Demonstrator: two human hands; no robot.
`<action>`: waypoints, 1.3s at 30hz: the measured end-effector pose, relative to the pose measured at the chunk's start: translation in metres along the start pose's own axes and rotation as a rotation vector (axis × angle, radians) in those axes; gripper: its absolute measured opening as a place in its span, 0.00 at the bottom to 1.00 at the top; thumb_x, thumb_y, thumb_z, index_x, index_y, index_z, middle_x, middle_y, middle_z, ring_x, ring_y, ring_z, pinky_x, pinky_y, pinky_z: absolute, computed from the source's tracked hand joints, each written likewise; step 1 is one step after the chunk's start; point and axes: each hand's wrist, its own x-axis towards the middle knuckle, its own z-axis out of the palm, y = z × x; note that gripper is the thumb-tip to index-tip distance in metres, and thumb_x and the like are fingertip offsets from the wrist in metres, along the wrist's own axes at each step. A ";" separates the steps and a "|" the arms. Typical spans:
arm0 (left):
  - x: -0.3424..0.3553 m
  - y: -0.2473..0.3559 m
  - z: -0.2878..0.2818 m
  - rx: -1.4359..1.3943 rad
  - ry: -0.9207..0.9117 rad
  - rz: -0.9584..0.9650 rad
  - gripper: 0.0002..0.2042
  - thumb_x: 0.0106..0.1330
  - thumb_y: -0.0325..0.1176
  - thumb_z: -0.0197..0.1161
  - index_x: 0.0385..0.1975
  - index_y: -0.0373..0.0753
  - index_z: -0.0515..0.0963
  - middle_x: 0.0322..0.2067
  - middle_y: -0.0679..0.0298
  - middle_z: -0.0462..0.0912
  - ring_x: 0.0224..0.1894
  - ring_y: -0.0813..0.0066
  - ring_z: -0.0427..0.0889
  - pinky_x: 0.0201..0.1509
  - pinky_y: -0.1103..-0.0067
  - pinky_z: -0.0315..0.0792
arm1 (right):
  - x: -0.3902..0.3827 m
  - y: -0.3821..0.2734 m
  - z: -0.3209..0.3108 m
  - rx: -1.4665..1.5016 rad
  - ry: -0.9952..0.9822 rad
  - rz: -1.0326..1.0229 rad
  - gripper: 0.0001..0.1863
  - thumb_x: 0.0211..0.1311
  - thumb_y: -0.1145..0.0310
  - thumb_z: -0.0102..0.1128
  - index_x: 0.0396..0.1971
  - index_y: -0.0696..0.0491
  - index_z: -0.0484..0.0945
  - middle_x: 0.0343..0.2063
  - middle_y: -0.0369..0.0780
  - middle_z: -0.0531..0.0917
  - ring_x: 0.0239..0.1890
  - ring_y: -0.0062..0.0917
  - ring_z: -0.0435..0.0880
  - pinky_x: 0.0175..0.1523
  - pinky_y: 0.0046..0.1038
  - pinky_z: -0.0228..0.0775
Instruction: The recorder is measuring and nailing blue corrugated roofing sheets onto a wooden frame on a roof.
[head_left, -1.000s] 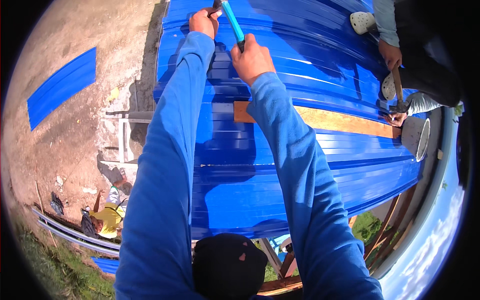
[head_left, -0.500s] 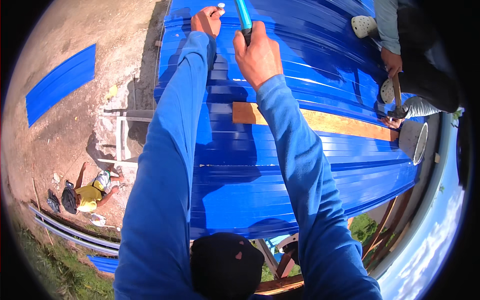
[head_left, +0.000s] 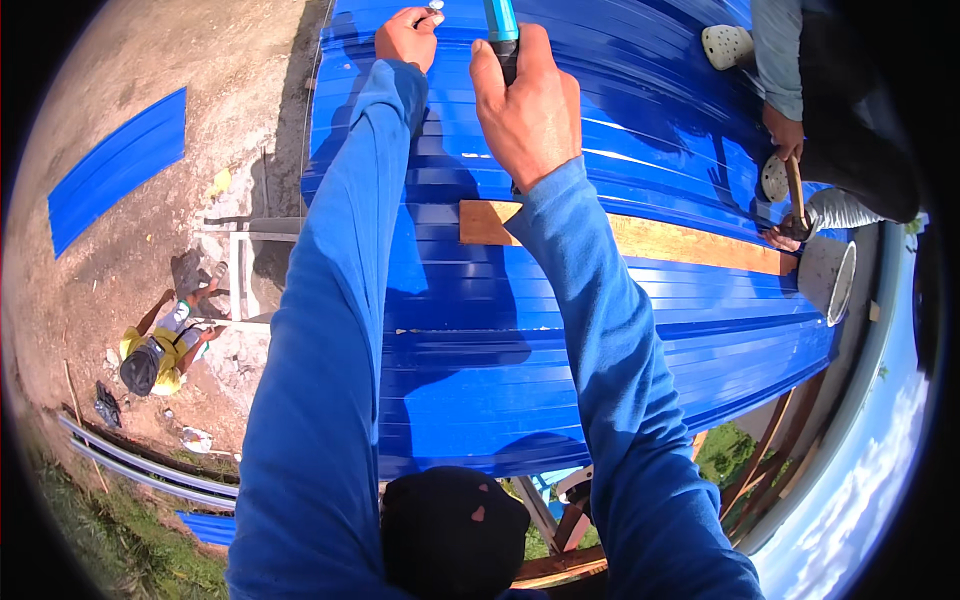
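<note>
My left hand point(head_left: 405, 40) is closed at the top edge of the view, fingertips pinching a roofing nail with a pale round head point(head_left: 436, 6) against the blue metal roofing point(head_left: 450, 355). Where the nail's point is cannot be seen. To its right, my right hand point(head_left: 537, 118) wraps round the black grip of a hammer with a turquoise shaft point(head_left: 500, 15). The hammer's head lies beyond the upper edge. Below my right hand, partly behind my forearm, a wooden board point(head_left: 690, 242) rests on the sheets.
At right a co-worker's hand point(head_left: 783, 130) grips a wooden-handled hammer point(head_left: 796, 190) near their other hand. A white bucket point(head_left: 818, 270) stands there. The roof's left edge drops to bare ground, where a person in yellow point(head_left: 148, 358) crouches near a loose blue sheet point(head_left: 118, 170).
My right hand and the hammer have drawn back slightly toward me and right. My left hand stays pinched on the nail. The person on the ground has shifted posture; the co-worker's hammer has tilted.
</note>
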 end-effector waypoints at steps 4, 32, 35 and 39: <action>0.006 0.012 0.002 0.048 -0.060 -0.016 0.08 0.58 0.35 0.68 0.33 0.40 0.86 0.32 0.58 0.86 0.35 0.60 0.84 0.44 0.73 0.77 | -0.006 0.051 0.028 -0.097 -0.028 0.038 0.16 0.65 0.58 0.55 0.39 0.58 0.71 0.24 0.52 0.82 0.29 0.52 0.82 0.35 0.45 0.73; 0.000 -0.029 -0.002 0.213 0.085 0.240 0.21 0.53 0.38 0.75 0.41 0.36 0.75 0.53 0.55 0.74 0.64 0.54 0.64 0.68 0.62 0.60 | -0.108 0.059 -0.022 -0.082 -0.137 0.345 0.15 0.64 0.63 0.58 0.41 0.59 0.69 0.23 0.54 0.81 0.30 0.53 0.82 0.33 0.47 0.72; -0.008 -0.040 -0.021 0.430 -0.020 0.315 0.23 0.58 0.40 0.70 0.51 0.38 0.73 0.57 0.57 0.71 0.68 0.51 0.60 0.69 0.55 0.57 | -0.089 0.040 -0.034 -0.046 -0.146 0.253 0.17 0.64 0.63 0.59 0.45 0.59 0.69 0.23 0.53 0.81 0.30 0.52 0.82 0.34 0.45 0.72; -0.023 -0.007 -0.038 0.775 -0.232 0.237 0.27 0.68 0.46 0.58 0.66 0.49 0.64 0.68 0.64 0.60 0.73 0.51 0.50 0.71 0.46 0.48 | -0.062 0.004 -0.048 0.220 -0.144 0.321 0.21 0.68 0.59 0.56 0.53 0.58 0.69 0.21 0.49 0.80 0.26 0.46 0.83 0.32 0.40 0.72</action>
